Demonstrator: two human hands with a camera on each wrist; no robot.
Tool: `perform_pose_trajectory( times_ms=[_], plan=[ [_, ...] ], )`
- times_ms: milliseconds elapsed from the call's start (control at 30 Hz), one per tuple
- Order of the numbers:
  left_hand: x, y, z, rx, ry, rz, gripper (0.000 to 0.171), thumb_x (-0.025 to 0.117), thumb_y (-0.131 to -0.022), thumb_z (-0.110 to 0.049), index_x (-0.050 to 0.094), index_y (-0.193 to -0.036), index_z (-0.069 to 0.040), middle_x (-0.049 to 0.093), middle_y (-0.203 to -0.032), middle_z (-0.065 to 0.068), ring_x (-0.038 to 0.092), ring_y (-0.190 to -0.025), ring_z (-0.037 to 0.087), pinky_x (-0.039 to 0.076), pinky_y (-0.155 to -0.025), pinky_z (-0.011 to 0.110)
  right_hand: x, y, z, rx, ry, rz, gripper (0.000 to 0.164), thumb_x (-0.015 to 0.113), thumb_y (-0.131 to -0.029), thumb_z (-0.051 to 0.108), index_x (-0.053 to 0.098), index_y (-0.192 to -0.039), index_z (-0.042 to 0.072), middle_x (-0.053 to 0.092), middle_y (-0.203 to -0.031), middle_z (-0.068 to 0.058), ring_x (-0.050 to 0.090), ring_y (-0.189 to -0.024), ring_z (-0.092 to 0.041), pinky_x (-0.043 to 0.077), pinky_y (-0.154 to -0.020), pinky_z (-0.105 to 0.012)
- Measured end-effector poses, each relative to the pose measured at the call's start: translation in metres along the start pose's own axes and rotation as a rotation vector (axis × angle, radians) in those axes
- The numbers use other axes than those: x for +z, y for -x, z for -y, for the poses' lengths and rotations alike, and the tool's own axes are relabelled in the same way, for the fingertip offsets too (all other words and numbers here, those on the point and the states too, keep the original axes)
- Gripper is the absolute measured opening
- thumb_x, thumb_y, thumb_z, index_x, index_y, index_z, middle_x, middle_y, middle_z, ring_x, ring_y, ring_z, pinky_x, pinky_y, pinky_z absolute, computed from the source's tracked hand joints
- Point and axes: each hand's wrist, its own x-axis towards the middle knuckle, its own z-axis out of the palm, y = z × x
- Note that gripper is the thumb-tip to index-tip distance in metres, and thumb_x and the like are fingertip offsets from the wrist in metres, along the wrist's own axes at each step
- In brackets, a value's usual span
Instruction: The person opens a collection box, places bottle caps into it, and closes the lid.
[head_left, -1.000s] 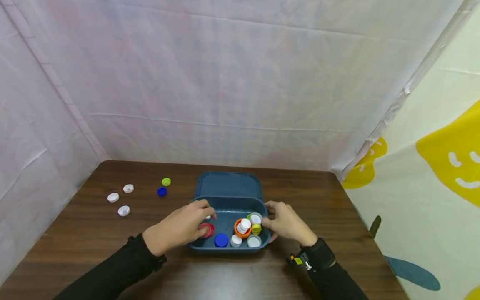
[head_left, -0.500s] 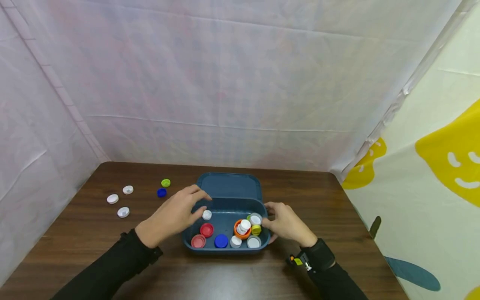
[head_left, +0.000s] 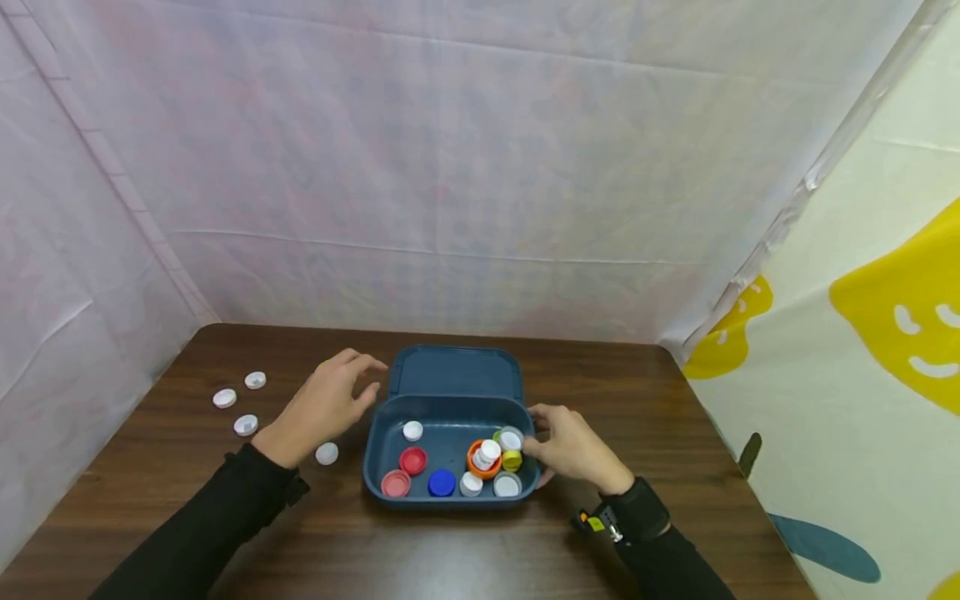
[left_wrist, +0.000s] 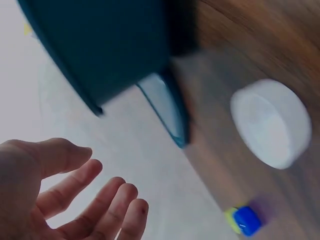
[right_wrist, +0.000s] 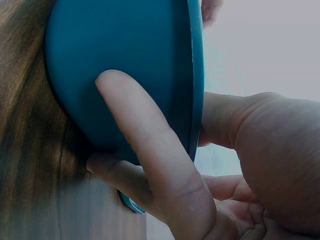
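A dark blue lidded box [head_left: 453,417] stands on the table with its lid [head_left: 456,371] folded back. Inside lie bottle caps: two red caps [head_left: 412,460], a blue cap [head_left: 442,482], a white cap [head_left: 412,430] at the left, and a cluster around an orange cap [head_left: 476,468] at the right. My right hand [head_left: 573,446] grips the box's right wall, thumb over the rim, fingers along the outside [right_wrist: 150,140]. My left hand [head_left: 322,408] hovers left of the box, fingers spread and holding nothing. Another white cap [left_wrist: 272,122] lies on the table near the left wrist.
Three white caps [head_left: 246,425] lie on the left of the brown table [head_left: 150,467]. A small blue cap [left_wrist: 247,221] shows in the left wrist view, with yellow-green beside it; the left hand hides that spot from the head camera. Pale cloth walls [head_left: 450,167] enclose the table.
My left hand has drawn back leftward out of the box, uncovering the red caps and the white cap inside. A white cap beside its wrist has come into view. The right hand keeps its grip.
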Motion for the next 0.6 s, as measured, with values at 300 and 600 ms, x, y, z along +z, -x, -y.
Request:
perform_pose_trajectory(
  times_ms=[300,600],
  plan=[
    [0.007,-0.007,0.043,-0.114,-0.013,0.077,0.040,0.078,-0.108,-0.011,0.074,-0.146,0.002,0.069,-0.140,0.035,0.069,-0.106,0.040,0.060,-0.086,0.052,-0.001,0.001,0.000,-0.010,-0.003,0.015,0.055,0.076,-0.104,0.007,0.064,-0.155,-0.010,0.075,-0.144,-0.037,0.085,-0.071,-0.023,0.071,-0.060,-0.045],
    [0.015,-0.014,0.071,-0.237,-0.054,0.195,0.053,0.076,-0.110,-0.012,0.062,-0.158,0.004,0.051,-0.159,0.045,0.052,-0.144,0.068,0.057,-0.104,0.074,-0.001,0.000,-0.002,-0.004,-0.021,0.020,0.056,0.076,-0.104,0.007,0.063,-0.156,-0.009,0.076,-0.142,-0.035,0.085,-0.070,-0.024,0.071,-0.059,-0.046]
  ],
)
